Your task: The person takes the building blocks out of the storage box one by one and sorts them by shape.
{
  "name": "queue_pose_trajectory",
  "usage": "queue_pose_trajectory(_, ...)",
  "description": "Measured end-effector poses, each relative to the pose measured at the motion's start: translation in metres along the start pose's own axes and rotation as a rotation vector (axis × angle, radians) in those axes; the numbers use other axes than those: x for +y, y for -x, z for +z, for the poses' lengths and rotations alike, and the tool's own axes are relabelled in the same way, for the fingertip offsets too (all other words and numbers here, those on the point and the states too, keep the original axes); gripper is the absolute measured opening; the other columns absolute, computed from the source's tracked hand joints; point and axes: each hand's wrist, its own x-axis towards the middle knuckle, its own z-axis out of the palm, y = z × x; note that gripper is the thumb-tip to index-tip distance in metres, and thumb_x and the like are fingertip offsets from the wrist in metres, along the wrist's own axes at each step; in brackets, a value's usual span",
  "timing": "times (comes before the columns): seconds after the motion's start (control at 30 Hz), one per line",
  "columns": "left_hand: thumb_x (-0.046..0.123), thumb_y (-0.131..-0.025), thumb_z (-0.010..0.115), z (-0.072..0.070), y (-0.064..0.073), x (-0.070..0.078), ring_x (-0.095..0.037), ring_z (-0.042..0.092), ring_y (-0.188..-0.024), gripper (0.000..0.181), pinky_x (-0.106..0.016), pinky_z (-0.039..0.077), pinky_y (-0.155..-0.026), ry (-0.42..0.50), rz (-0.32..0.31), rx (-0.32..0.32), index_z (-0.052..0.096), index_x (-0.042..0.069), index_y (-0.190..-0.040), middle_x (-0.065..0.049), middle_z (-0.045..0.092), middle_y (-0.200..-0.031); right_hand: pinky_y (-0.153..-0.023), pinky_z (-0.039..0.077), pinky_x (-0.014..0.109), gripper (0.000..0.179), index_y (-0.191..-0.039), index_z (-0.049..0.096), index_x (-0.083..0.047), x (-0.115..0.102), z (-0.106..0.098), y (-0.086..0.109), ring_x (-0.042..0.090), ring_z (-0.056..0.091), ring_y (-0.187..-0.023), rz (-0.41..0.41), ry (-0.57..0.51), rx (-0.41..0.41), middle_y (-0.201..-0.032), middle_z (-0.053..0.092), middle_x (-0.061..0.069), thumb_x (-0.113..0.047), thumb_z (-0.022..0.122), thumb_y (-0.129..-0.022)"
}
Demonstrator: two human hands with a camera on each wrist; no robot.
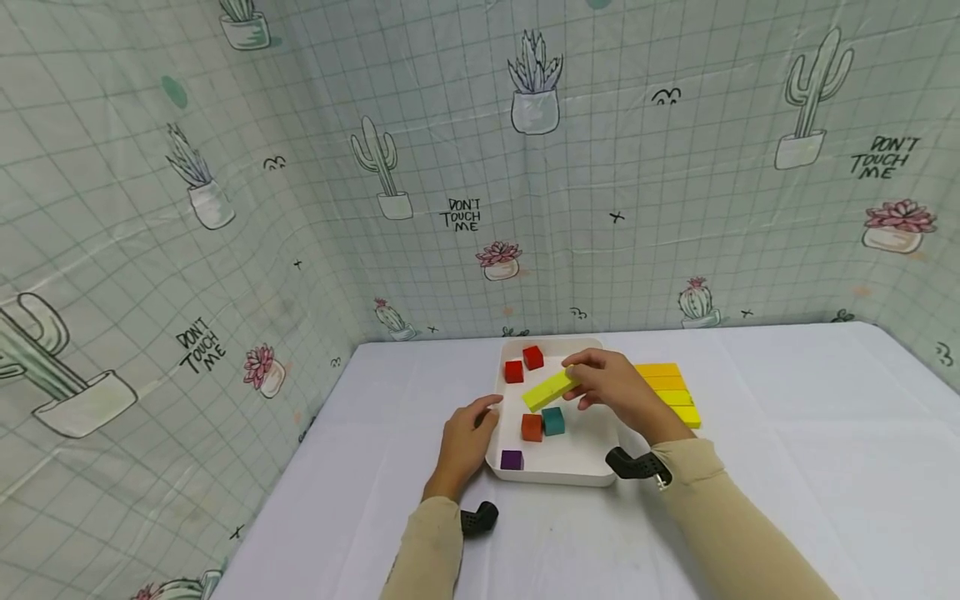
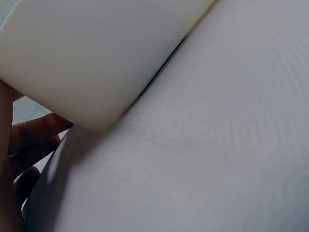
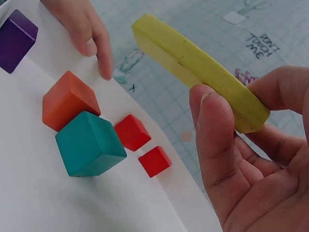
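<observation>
Head view: off-centre pinch, drop risk

Left hand (image 1: 463, 442) rests relaxed against the tray (image 1: 555, 479); teal cube (image 1: 553, 422) could take the hit if the yellow block (image 1: 549, 390), jutting left of the right hand (image 1: 611, 387), slips its end pinch.

I take this for a small screened-off tabletop booth, though I cannot tell whether a home, a lab or an office surrounds it. Pale, wrinkled sheeting (image 1: 645, 275) lines the back and left side of the table (image 1: 787, 467) — printed with a grid, potted cacti (image 1: 810, 104) and the lettering "DON'T TOUCH ME" (image 1: 461, 215). My right wrist view catches the same print behind the tray (image 1: 555, 479). The tabletop is white, with faint creases. I also read a staged workspace in that white tray of coloured cubes (image 1: 553, 421) — and in the black devices (image 1: 480, 519) worn at both wrists.
</observation>
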Motion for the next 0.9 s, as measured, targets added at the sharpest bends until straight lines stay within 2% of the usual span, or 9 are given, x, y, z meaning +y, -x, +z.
queue_pose_trajectory(0.47,0.028,-0.103,0.054,0.0,0.001,0.0,-0.023,0.057,-0.108,0.033,-0.05,0.047,-0.1,0.003,-0.005,-0.007,0.066,0.026,-0.134,-0.004,0.066,-0.118,-0.081,0.058,0.032,0.033,-0.129,0.059,0.001,0.007,-0.012,0.013,0.035,0.068,-0.096,-0.014,-0.071,0.016,-0.122,0.061,0.022,-0.016,0.055,-0.101)
queue_pose_trajectory(0.63,0.028,-0.103,0.053,-0.001,0.001,0.0,-0.023,0.057,-0.108,0.033,-0.05,0.047,-0.101,0.0,-0.001,-0.003,0.066,0.026,-0.134,-0.004,0.066,-0.119,-0.084,0.058,0.033,0.039,-0.133,0.054,0.008,0.009,-0.022,0.02,0.032,0.07,-0.096,-0.035,-0.111,-0.002,-0.121,0.061,0.023,-0.016,0.057,-0.102)
queue_pose_trajectory(0.77,0.027,-0.103,0.054,0.0,0.001,-0.001,-0.023,0.058,-0.107,0.033,-0.049,0.047,-0.1,0.001,0.013,0.001,0.067,0.025,-0.133,-0.005,0.067,-0.117,-0.086,0.057,0.036,0.042,-0.134,0.051,0.01,0.01,-0.031,0.025,0.037,0.069,-0.1,-0.049,-0.159,-0.029,-0.12,0.06,0.023,-0.012,0.061,-0.1)
queue_pose_trajectory(0.9,0.027,-0.102,0.054,0.0,0.0,-0.001,-0.023,0.058,-0.105,0.033,-0.049,0.048,-0.099,0.004,0.018,0.006,0.067,0.025,-0.133,-0.005,0.067,-0.115,-0.087,0.057,0.038,0.042,-0.132,0.05,0.011,0.01,-0.04,0.031,0.036,0.07,-0.099,-0.058,-0.171,-0.031,-0.12,0.058,0.024,-0.01,0.063,-0.098)
